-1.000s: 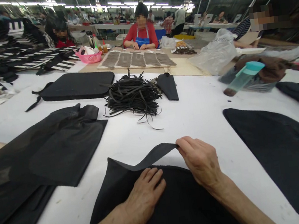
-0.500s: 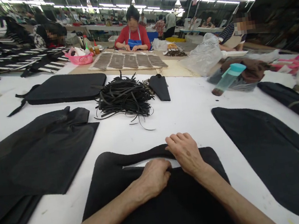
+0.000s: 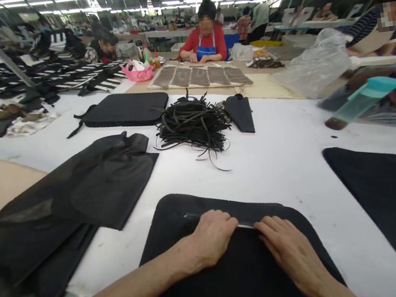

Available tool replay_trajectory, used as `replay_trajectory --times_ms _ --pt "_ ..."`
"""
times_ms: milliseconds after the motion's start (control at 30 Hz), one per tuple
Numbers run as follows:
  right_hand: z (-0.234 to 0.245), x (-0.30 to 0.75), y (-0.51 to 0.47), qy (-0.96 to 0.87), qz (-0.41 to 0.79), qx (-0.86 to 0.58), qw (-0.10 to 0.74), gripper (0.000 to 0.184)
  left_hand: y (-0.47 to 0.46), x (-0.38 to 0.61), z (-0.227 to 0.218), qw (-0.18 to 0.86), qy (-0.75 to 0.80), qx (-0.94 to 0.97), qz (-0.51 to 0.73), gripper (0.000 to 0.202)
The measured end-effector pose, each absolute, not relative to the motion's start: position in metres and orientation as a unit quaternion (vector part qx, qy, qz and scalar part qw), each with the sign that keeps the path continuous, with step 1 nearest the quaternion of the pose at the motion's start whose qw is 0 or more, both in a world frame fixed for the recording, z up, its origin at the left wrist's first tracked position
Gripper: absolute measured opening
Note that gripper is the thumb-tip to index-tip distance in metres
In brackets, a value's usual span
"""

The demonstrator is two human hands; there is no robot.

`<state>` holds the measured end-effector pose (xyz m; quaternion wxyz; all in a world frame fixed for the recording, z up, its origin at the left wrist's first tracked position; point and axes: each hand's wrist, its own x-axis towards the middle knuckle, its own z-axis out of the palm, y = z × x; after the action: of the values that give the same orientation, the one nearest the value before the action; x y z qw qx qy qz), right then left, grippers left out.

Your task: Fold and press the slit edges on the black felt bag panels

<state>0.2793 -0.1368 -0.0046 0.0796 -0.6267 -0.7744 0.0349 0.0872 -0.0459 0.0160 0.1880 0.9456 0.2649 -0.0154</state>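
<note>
A black fabric panel (image 3: 208, 283) with rounded far corners lies on the white table (image 3: 279, 157) right in front of me. Its folded top band (image 3: 227, 208) runs across the far edge. My left hand (image 3: 209, 237) rests on the panel with fingers curled down onto the seam of that band. My right hand (image 3: 288, 251) lies flat beside it, fingers stretched out and pressing along the same seam.
Stacked black fabric pieces (image 3: 80, 198) lie at my left, another black panel (image 3: 389, 191) at the right. A heap of black straps (image 3: 193, 125), a black pad (image 3: 125, 109) and a teal-capped bottle (image 3: 363, 102) lie further off. A person in red (image 3: 205, 40) works at the far table.
The lifted band has been folded down flat onto the panel. Both hands moved nearer to me and now press along its seam; my right hand no longer pinches the band.
</note>
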Motion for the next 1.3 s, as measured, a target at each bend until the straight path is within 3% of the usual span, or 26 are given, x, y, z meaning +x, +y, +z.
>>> replay_trajectory --times_ms 167,367,633,867,967,1067,1300 --pt "-0.006 0.275 -0.136 -0.764 0.045 -0.641 0.061 0.018 -0.037 0.029 0.015 0.129 0.316 0.940 -0.007 0.016" --pt "-0.004 0.262 -0.136 -0.733 0.033 -0.678 0.044 0.023 -0.028 0.004 0.007 0.178 0.399 0.899 0.025 0.019" --pt "-0.004 0.225 -0.118 -0.746 0.087 -0.655 0.085 0.019 -0.038 0.023 0.004 0.182 0.408 0.893 0.049 0.018" --pt "-0.009 0.216 -0.112 -0.746 0.116 -0.649 0.095 0.016 -0.043 0.030 0.011 0.247 0.509 0.810 0.153 0.024" --pt "-0.010 0.217 -0.112 -0.743 0.126 -0.650 0.103 0.015 -0.042 0.039 0.011 0.219 0.439 0.856 0.164 0.032" --pt "-0.012 0.218 -0.112 -0.742 0.125 -0.648 0.113 0.014 -0.042 0.051 0.005 0.209 0.336 0.911 0.115 0.024" --pt "-0.017 0.221 -0.112 -0.755 0.081 -0.637 0.132 0.018 -0.044 0.063 -0.009 0.167 0.337 0.925 0.056 0.019"
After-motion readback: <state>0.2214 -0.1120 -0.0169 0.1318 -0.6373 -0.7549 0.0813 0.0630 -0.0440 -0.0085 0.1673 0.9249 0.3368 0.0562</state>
